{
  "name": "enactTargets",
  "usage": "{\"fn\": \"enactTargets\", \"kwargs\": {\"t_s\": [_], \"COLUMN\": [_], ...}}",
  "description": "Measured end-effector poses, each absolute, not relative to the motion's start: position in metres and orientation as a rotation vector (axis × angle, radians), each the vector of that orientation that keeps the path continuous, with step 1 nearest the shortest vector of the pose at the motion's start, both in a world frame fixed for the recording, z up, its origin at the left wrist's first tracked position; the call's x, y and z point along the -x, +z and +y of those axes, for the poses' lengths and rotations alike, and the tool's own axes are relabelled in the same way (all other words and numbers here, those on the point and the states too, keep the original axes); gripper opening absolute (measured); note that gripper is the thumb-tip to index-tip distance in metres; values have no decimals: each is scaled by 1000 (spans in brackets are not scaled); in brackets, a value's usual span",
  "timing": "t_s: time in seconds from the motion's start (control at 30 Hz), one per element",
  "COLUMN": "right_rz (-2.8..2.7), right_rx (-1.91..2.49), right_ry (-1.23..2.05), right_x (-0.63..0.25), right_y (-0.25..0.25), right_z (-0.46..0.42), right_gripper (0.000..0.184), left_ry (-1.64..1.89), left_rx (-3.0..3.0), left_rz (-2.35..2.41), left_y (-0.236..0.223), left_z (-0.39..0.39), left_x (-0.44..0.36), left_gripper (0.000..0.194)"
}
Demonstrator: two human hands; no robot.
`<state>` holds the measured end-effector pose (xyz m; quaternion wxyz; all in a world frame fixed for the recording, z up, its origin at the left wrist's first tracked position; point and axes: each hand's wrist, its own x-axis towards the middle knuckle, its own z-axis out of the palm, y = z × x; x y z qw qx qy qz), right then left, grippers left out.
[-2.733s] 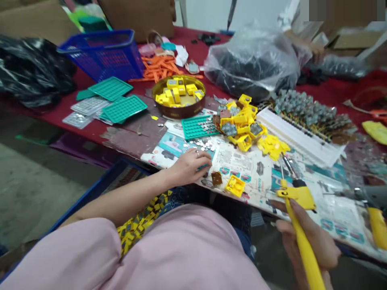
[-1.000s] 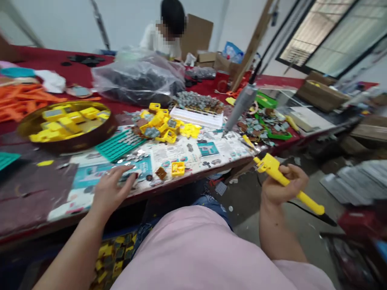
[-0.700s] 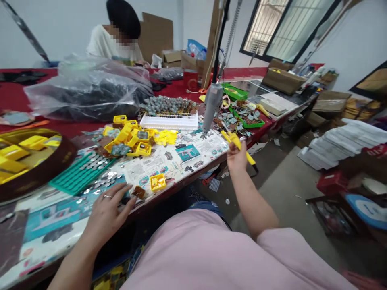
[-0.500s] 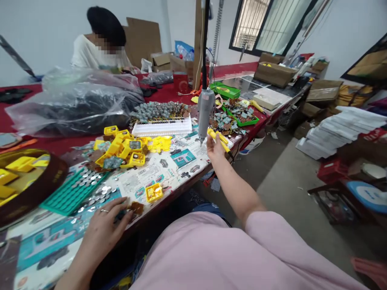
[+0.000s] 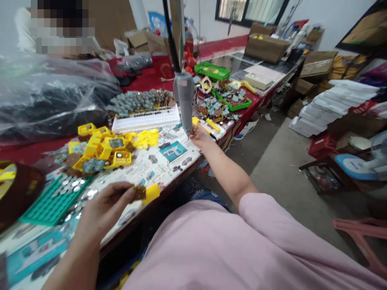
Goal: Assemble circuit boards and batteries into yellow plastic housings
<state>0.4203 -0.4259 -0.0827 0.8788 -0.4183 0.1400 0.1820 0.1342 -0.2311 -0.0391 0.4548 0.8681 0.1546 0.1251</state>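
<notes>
My left hand [image 5: 105,207] pinches a small brown circuit board [image 5: 139,192] between thumb and fingers, just above the table's front edge. A yellow plastic case [image 5: 152,193] is at the board's far end; whether the two are joined I cannot tell. My right hand [image 5: 200,137] is reached out with curled fingers, beside the tip of a hanging grey electric screwdriver [image 5: 184,98]. A yellow-handled tool [image 5: 213,125] lies close beyond that hand. What the right fingers hold, if anything, is too blurred to make out.
Several yellow cases [image 5: 104,147] are heaped behind my left hand. A teal grid tray [image 5: 45,207] bears silver discs. Farther back are a white rack [image 5: 145,122], a green tray [image 5: 238,105] of circuit boards and a big plastic bag [image 5: 57,96]. Another person sits across the table.
My left hand has lifted the brown board from the table and brought it to the yellow case. My right hand is now closer to the screwdriver tip. The camera view has shifted right.
</notes>
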Motion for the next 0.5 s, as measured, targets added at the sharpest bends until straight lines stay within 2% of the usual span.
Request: {"fn": "enactTargets", "kwargs": {"t_s": [0.13, 0.23, 0.3, 0.4, 0.5], "right_rz": [293, 150, 56, -58, -52], "right_rx": [868, 918, 983, 928, 749], "right_ry": [480, 206, 178, 505, 804], "right_x": [-401, -372, -343, -301, -280], "right_y": [-82, -83, -84, -88, -98], "right_z": [-451, -476, -493, -508, -518], "right_gripper": [46, 51, 50, 48, 58], "left_ry": [268, 194, 107, 10, -47], "left_rx": [-1798, -1678, -1680, -1779, -2051], "left_rz": [202, 93, 45, -54, -244], "left_y": [-10, 1, 7, 10, -2], "left_z": [-266, -284, -297, -323, -355], "left_x": [-166, -190, -203, -222, -241], "left_gripper": [45, 43, 39, 33, 28]}}
